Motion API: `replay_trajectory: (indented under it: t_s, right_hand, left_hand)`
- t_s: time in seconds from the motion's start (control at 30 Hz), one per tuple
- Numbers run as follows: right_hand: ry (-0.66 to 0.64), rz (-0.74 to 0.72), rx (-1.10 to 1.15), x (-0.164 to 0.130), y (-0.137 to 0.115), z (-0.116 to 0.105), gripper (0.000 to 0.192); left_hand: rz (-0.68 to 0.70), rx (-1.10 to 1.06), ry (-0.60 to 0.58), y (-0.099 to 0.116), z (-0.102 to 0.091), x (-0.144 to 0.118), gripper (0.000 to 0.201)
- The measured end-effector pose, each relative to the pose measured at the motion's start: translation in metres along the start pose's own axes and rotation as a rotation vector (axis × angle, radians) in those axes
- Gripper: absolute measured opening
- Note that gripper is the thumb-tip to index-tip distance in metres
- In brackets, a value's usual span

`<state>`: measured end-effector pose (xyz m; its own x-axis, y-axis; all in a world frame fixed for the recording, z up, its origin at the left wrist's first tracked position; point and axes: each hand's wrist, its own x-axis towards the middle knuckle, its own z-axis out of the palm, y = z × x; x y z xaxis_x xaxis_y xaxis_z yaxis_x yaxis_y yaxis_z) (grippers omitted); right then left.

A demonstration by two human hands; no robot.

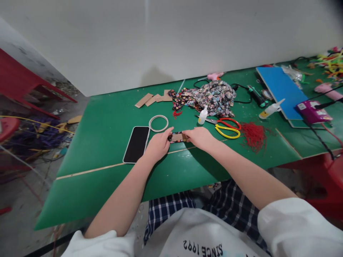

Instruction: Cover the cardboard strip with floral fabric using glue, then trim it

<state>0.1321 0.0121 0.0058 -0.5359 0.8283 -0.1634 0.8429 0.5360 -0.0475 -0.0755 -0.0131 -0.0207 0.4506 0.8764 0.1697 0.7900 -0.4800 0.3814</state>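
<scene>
Your left hand (158,145) and right hand (199,137) meet over a small cardboard strip (177,136) partly wrapped in dark floral fabric, lying flat on the green desk (107,121) just right of the phone (137,144). Each grip presses down on one end of the strip, left fingertips on its left end, right fingertips on its right; how tightly the fingers pinch underneath is hidden.

To do this wrapping well, I judge you should keep the strip flat against the desk and pull the fabric taut across the cardboard before folding the edge over, so no wrinkle sets in. Hold one end steady with the left hand and let the right smooth outward.

The glue bottle (203,115) and the scissors (227,127) lie just beyond your right hand, near enough to reach without letting go. The larger heap of floral cloth (214,97) sits farther back, with the spare cardboard pieces (152,99) to its left and a white ring (158,123) beside the phone's far end.
</scene>
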Motion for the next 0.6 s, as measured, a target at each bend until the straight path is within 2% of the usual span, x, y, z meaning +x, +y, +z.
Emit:
replay_trajectory:
  t_s: [0.23,0.47,0.6]
  right_hand:
    - [-0.101,0.002,-0.049,0.002,-0.013,-0.024,0.025]
    - [-0.134,0.023,-0.055,0.006,-0.018,-0.028,0.024]
    - [-0.153,0.031,-0.056,0.005,-0.018,-0.029,0.024]
  left_hand:
    - [0.035,0.065,-0.014,0.002,-0.001,0.001,0.049]
    - [0.036,0.096,-0.013,0.005,-0.001,-0.001,0.032]
    - [0.034,0.102,-0.023,0.011,-0.003,-0.005,0.043]
